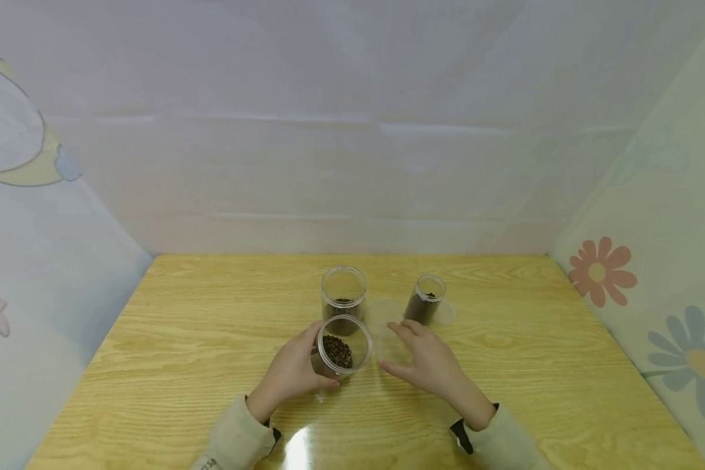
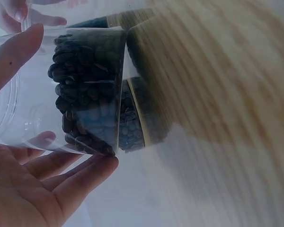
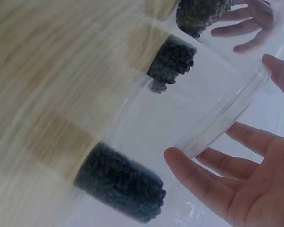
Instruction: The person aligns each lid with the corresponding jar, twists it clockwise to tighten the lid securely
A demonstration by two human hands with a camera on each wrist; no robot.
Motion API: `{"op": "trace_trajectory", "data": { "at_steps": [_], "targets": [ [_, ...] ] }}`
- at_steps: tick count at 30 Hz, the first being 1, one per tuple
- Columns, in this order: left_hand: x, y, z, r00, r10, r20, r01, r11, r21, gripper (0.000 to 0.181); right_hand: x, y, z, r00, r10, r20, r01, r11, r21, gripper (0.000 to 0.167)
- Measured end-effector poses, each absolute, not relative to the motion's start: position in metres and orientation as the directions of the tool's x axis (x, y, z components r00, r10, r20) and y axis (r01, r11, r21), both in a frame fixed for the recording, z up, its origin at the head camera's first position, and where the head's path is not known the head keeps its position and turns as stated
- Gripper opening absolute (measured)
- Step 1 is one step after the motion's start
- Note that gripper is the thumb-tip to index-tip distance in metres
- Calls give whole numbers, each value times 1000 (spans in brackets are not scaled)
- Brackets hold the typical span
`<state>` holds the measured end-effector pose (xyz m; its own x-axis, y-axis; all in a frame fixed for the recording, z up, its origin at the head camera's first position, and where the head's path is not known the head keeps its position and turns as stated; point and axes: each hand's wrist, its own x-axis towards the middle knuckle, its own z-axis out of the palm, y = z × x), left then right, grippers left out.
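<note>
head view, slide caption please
Left hand grips an open jar of dark beans; right hand holds a clear lid.

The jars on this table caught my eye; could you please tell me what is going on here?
A person's left hand grips an open clear jar part-filled with dark beans, and the right hand holds a clear lid by its rim, apart from the jar. On the wooden table stand a wide open jar behind the held one and a narrow open jar beyond the right hand, both holding beans.
</note>
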<state>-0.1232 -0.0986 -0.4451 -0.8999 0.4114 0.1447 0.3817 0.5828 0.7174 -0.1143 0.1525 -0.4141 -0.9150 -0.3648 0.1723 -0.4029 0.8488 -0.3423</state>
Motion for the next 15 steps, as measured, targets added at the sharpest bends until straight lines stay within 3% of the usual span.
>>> {"op": "trace_trajectory", "data": {
  "at_steps": [15],
  "targets": [
    [-121,-94,-437,-910,394,129,389,703,596,96,-115,163,-403,-900,-367,233,-435,774,-460,64]
  ]
}}
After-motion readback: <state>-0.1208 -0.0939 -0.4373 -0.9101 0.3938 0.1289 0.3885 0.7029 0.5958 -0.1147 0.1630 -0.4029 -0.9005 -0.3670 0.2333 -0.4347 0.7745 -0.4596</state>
